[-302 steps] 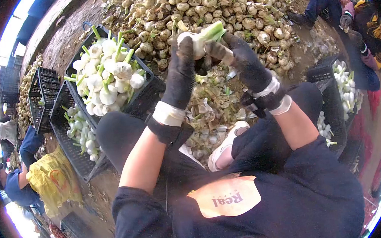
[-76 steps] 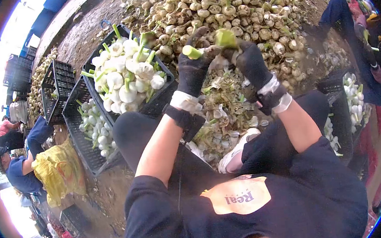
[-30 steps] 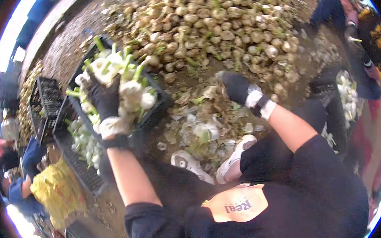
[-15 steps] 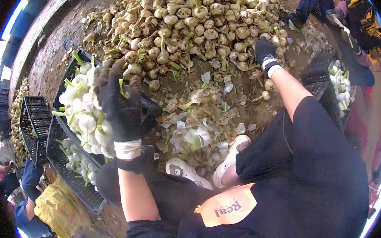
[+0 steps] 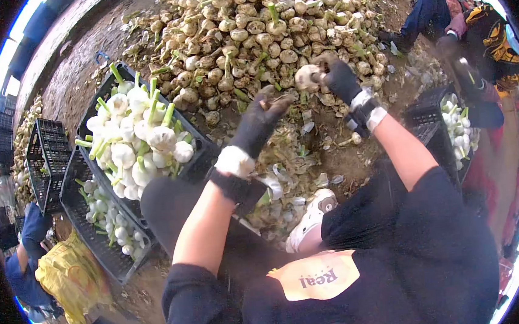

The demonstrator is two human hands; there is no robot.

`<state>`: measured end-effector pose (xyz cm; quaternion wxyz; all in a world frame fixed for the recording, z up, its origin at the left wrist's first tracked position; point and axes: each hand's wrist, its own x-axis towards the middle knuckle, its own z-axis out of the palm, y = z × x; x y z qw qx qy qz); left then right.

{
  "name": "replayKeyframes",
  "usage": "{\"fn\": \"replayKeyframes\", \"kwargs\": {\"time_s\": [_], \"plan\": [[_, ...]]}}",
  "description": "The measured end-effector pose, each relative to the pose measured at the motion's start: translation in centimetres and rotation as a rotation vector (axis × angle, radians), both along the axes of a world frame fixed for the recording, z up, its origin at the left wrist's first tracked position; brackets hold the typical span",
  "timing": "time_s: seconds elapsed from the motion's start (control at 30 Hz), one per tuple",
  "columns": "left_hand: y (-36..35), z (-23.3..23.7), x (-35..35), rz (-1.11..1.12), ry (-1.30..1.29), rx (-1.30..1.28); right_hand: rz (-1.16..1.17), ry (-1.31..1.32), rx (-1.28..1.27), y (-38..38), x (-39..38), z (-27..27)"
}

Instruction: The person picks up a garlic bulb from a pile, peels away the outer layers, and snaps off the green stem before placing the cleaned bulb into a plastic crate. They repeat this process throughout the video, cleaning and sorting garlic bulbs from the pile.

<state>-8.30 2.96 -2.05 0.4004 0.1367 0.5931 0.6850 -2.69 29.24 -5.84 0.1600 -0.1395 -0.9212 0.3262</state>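
Observation:
My right hand (image 5: 340, 81), in a dark fingerless-looking glove with a white cuff, is closed on a dirty garlic bulb (image 5: 308, 78) at the near edge of the pile. Left of it, my left hand (image 5: 263, 118) wears a similar soiled glove. Its fingers are apart and hold nothing visible; motion blurs the tips slightly. Behind both hands rises a large heap of unpeeled garlic bulbs (image 5: 261, 34) with brown skins and short stalks. At my left knee, a black crate (image 5: 204, 151) is heaped with cleaned white garlic bulbs (image 5: 138, 132).
A second black crate (image 5: 122, 271) with white garlic stands beside the first. More crates are at far left and right (image 5: 423, 115). Papery skins (image 5: 284, 166) litter the dirt floor by my shoe (image 5: 313, 219). Co-workers sit at right (image 5: 428, 15) and lower left, near a yellow sack (image 5: 73, 277).
My left hand has moved right, from over the white garlic to the middle. My right hand has lifted a garlic bulb from the heap and come left, nearing the other hand.

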Motion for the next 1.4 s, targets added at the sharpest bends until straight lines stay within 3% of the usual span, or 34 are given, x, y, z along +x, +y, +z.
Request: {"fn": "replayKeyframes", "kwargs": {"time_s": [0.03, 0.07, 0.17, 0.2, 0.23, 0.3, 0.33, 0.37, 0.47, 0.5, 0.53, 0.63, 0.7, 0.77, 0.83, 0.93, 1.1, 1.17, 1.23, 1.3, 1.37, 1.4], "plan": [[0.7, 0.7, 0.7, 0.019, -0.252, 0.066, 0.097, 0.064, -0.084, -1.8, -0.1, 0.6], [1.2, 0.4, 0.5, 0.02, -0.243, 0.067, 0.151, 0.07, 0.005, -5.4, 1.0, 4.2], [2.8, -2.1, -0.1, -0.113, -0.203, 0.188, 0.195, 0.075, -0.538, -8.6, 3.8, 7.0], [2.9, -2.3, 0.0, -0.024, -0.028, 0.104, 0.142, 0.125, -0.819, -8.9, 4.6, 7.6], [3.1, -2.6, 0.2, 0.062, 0.15, 0.022, 0.133, 0.14, -0.813, -8.7, 4.9, 7.7], [3.8, -2.8, 0.9, 0.084, 0.303, 0.014, 0.022, 0.106, -0.349, -8.6, 5.5, 7.4], [4.0, -2.7, 1.3, 0.061, 0.532, 0.04, -0.006, 0.012, -0.353, -8.8, 5.3, 7.4], [4.1, -2.6, 1.8, 0.044, 0.76, 0.067, 0.135, 0.065, -0.273, -8.3, 5.0, 5.7], [3.5, 0.0, 2.9, 0.037, 0.875, 0.129, 0.113, 0.036, -0.308, -8.0, 5.3, 4.9], [3.1, 0.5, 2.9, 0.005, 0.906, 0.215, 0.136, 0.072, -0.566, -8.5, 5.8, 6.4], [3.0, -0.1, 2.5, 0.091, 1.057, 0.072, 0.158, 0.106, -0.823, -9.0, 6.1, 7.6], [2.8, 0.5, 2.4, 0.157, 1.076, 0.037, 0.29, 0.156, -0.911, -9.1, 6.3, 9.1], [2.2, 1.6, 2.9, 0.208, 1.07, 0.003, 0.28, 0.318, -0.864, -9.3, 5.7, 7.9], [2.0, 1.7, 2.6, 0.202, 1.076, -0.007, 0.238, 0.235, -0.384, -9.8, 5.5, 7.8], [2.2, 1.7, 2.8, 0.201, 1.116, -0.063, 0.176, 0.339, -0.377, -10.9, 5.4, 8.2], [1.9, 1.7, 2.6, 0.21, 1.184, -0.095, 0.169, 0.098, -0.866, -10.5, 6.1, 8.9], [1.6, 2.5, 2.2, 0.213, 1.045, 0.113, 0.183, 0.221, -0.939, -10.0, 6.4, 8.0], [1.0, 1.9, 1.7, 0.002, 0.091, 0.312, 0.202, 0.219, -0.973, -9.5, 6.5, 7.8], [1.0, 2.0, 1.6, -0.018, 0.067, 0.299, 0.133, 0.072, -0.774, -8.4, 6.3, 7.3], [1.1, 2.0, 1.6, -0.015, 0.104, 0.269, 0.218, 0.114, -0.742, -7.7, 6.3, 6.9], [1.3, 1.8, 2.1, 0.011, 0.164, 0.248, 0.362, 0.185, -0.551, -8.7, 6.7, 9.8], [1.5, 1.8, 2.3, 0.047, 0.43, 0.294, 0.279, 0.144, -0.623, -9.1, 6.2, 9.4]]}}
